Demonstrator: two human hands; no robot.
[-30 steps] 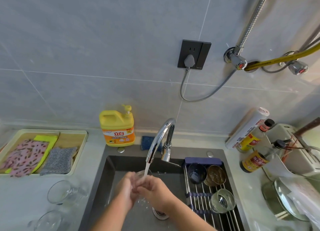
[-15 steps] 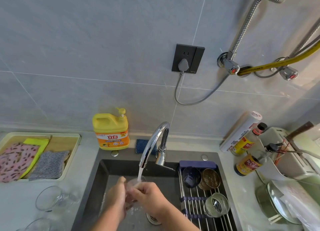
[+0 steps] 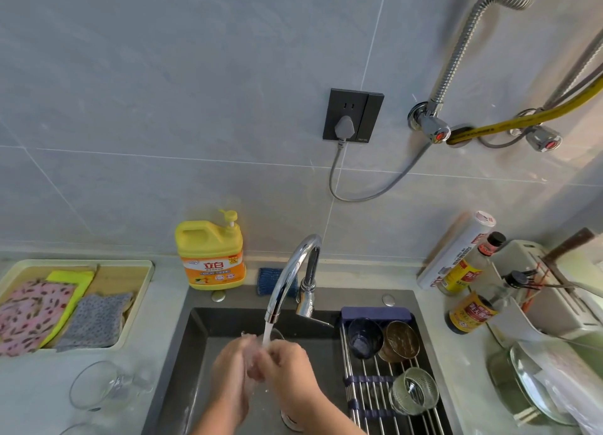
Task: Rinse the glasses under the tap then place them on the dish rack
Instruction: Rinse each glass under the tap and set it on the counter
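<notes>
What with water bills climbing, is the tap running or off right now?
Running. A white stream falls from the tap onto the glass held by the left hand and right hand over the sink.

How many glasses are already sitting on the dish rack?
3: blue glass and brown glass side by side at the far end of the dish rack, clear ribbed glass nearer.

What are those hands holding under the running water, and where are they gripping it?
A clear glass. The left hand and right hand grip its sides, one on each; the exact finger placement is blurred.
</notes>
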